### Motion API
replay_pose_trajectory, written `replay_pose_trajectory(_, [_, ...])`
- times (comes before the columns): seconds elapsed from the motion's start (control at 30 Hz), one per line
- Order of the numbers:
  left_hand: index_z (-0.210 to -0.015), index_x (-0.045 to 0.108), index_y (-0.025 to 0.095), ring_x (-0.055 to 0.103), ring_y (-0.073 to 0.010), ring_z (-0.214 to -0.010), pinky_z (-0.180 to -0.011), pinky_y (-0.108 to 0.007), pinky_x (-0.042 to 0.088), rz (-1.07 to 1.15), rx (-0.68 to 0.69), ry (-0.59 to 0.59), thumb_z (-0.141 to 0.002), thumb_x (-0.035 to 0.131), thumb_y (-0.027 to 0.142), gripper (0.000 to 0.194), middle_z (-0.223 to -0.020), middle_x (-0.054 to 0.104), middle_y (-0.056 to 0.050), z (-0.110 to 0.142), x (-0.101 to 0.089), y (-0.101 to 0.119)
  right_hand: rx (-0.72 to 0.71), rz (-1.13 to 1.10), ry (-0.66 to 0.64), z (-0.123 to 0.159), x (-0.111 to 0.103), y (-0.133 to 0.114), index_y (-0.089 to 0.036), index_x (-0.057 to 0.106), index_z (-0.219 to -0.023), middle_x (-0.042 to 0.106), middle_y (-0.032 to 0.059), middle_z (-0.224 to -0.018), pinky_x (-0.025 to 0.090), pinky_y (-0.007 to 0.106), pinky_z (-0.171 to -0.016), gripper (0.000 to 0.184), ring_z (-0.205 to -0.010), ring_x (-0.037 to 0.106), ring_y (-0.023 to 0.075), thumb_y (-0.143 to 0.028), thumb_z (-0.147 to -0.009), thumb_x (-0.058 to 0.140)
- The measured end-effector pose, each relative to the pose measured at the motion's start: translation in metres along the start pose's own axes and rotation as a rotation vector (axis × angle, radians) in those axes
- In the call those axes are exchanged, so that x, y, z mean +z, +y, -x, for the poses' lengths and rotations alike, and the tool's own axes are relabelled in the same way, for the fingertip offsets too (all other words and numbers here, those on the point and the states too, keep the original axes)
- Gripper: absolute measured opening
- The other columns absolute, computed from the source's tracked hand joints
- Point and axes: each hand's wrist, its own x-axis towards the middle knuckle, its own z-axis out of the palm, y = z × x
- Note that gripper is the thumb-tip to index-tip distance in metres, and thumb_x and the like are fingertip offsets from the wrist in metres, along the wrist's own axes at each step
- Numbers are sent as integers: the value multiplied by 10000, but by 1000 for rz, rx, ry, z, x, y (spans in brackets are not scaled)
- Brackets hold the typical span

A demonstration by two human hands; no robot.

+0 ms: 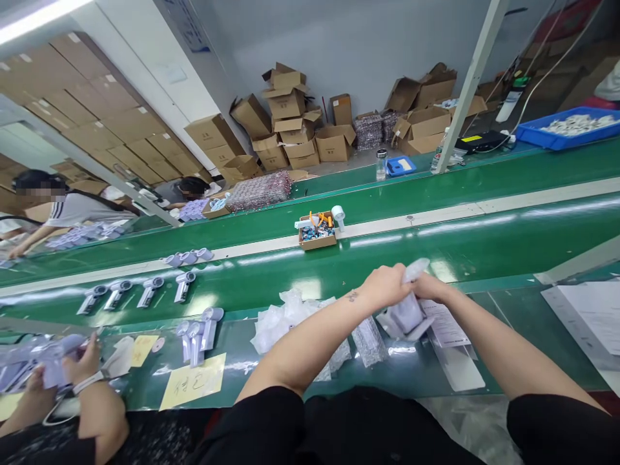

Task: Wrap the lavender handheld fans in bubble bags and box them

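My left hand [385, 285] and my right hand [429, 287] meet over the near edge of the green bench, both gripping a clear plastic bag [407, 310] with a pale lilac device inside; the bag's top sticks up above my fingers. Under the hands lie a printed leaflet [443, 323] and a white flat card [458, 367]. Left of my forearm sits a heap of empty clear bags [283, 320], and a bubble-wrap sleeve [368, 339] lies between my arms.
A green conveyor belt [484, 242] runs across, carrying lilac handheld devices [145, 292] and a small cardboard box of tools [317, 232]. A co-worker's hands [80, 368] work at my left near yellow notes [194, 381]. A blue tray [566, 129] and stacked cartons [290, 123] stand behind.
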Motion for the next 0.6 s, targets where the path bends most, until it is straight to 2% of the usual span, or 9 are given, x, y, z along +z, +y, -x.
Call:
replay_pose_trajectory(0.1, [-1087,500,140,641,-299,-902,-759,-398,493,-73,4,56,-874,435,390,335,-982,649,-161,4,18,2,24,-69,12,9,-1,-2,-180,570,-603,589,31,-529,455,263,-506,52,-563,590,190,-219,-634,583])
replay_pose_trajectory(0.2, [-1043,493,131,646,-305,-874,-734,-396,494,2,-175,172,-875,416,389,317,-934,654,-166,2,23,-12,53,-204,231,53,10,1,-181,546,-1016,650,111,-941,517,298,-600,282,-792,632,213,-331,-794,460])
replay_pose_trajectory(0.23, [-1023,494,132,648,-300,-865,-723,-383,495,61,-266,201,-866,426,395,313,-919,655,-165,0,21,-21,52,-302,390,70,20,2,-191,465,-1151,595,139,-1101,529,315,-628,385,-875,621,221,-376,-813,465])
replay_pose_trajectory(0.27, [-1007,494,135,653,-286,-842,-705,-361,496,140,-355,215,-857,436,394,304,-914,656,-161,-2,20,-29,12,-371,453,87,33,2,-221,345,-1276,488,156,-1272,539,327,-652,573,-988,590,239,-414,-778,552])
replay_pose_trajectory(0.3, [-995,493,136,658,-262,-796,-675,-335,497,237,-439,209,-847,448,386,294,-921,653,-157,-5,19,-38,-10,-388,434,99,49,2,-248,237,-1343,379,166,-1371,544,340,-666,770,-1094,539,267,-434,-715,641])
replay_pose_trajectory(0.37, [-999,483,132,649,-201,-645,-579,-292,487,455,-575,156,-824,470,358,286,-949,643,-150,-8,19,-50,-22,-348,355,110,85,-1,-251,181,-1377,316,170,-1402,529,399,-779,962,-1204,454,306,-463,-620,735])
replay_pose_trajectory(0.43, [-1053,459,133,606,-148,-529,-502,-269,469,645,-618,110,-803,490,346,329,-970,632,-128,-6,20,-55,-3,-275,467,103,117,-3,-209,137,-1389,303,198,-1400,462,467,-901,1065,-1254,395,336,-510,-575,753])
replay_pose_trajectory(0.5, [-1158,408,158,599,-131,-544,-512,-256,477,750,-475,74,-776,540,350,447,-963,631,-82,1,21,-53,63,-204,621,90,136,-4,-178,149,-1375,356,219,-1361,419,498,-938,1041,-1229,423,354,-554,-591,722])
replay_pose_trajectory(0.6, [-1237,390,228,631,-159,-763,-688,-266,502,643,22,-19,-693,666,336,619,-1004,627,-29,15,15,-48,195,-138,674,78,142,1,-182,231,-1317,511,198,-1200,456,499,-857,894,-1065,558,359,-578,-640,660])
